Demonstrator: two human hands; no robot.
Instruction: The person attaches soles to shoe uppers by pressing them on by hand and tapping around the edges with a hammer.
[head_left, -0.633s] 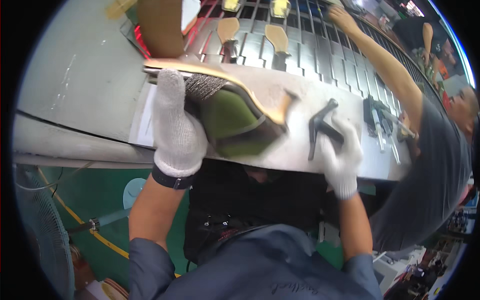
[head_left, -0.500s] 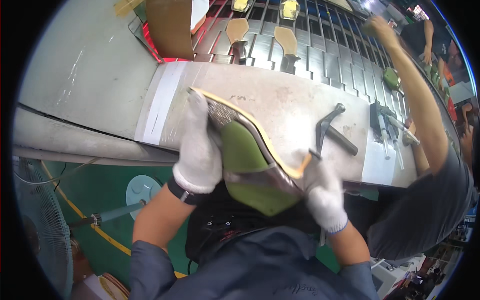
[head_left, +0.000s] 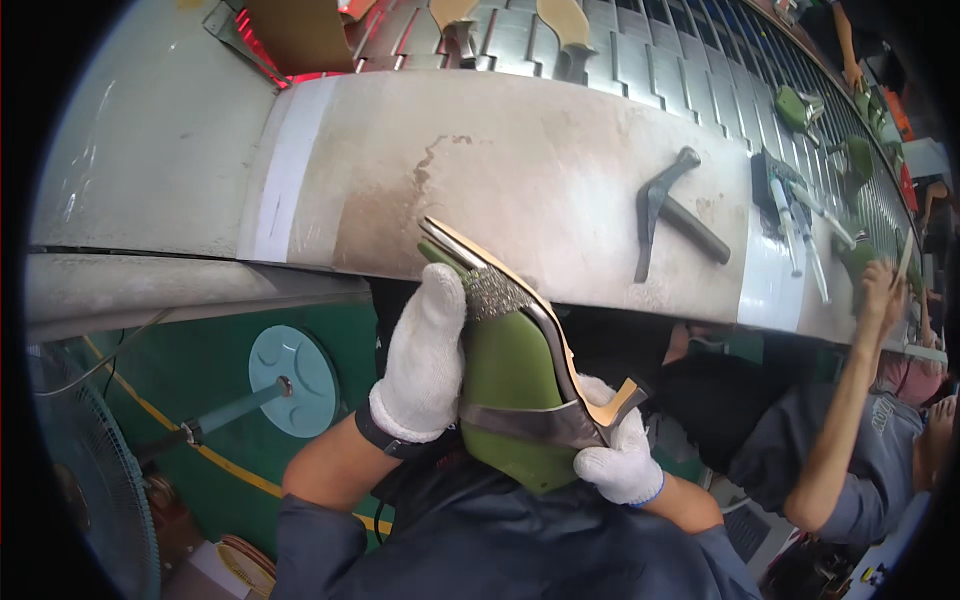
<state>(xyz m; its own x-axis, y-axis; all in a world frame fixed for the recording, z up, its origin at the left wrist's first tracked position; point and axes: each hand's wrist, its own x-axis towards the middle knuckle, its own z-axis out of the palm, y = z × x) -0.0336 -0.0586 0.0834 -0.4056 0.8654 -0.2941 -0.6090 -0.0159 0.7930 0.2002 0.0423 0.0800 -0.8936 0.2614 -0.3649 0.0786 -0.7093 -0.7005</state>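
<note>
A high-heeled sandal [head_left: 500, 290] sits on a green shoe last [head_left: 510, 365], held on its side over my lap. It has a glittery strap across the front, a dark smooth strap round the back, and a tan sole edge. My left hand [head_left: 425, 360], in a white knit glove, is wrapped round the front part beside the glittery strap. The gloved fingers of my right hand [head_left: 622, 460] grip the back end, close to the short heel [head_left: 628, 397]. Part of those fingers is hidden behind the sandal.
On the pale bench [head_left: 520, 190] lies a shoemaker's hammer [head_left: 690, 222], with a holder of white-handled tools [head_left: 795, 225] to its right. Beyond runs a slatted metal conveyor [head_left: 640, 70] carrying soles and green lasts. A co-worker's arm [head_left: 845, 430] reaches in at right. A fan [head_left: 95, 470] stands at lower left.
Both hands have brought the sandal on its last nearer to me and lower, off the bench top. My right hand shifted its hold round the heel. The co-worker's arm moved down from the conveyor.
</note>
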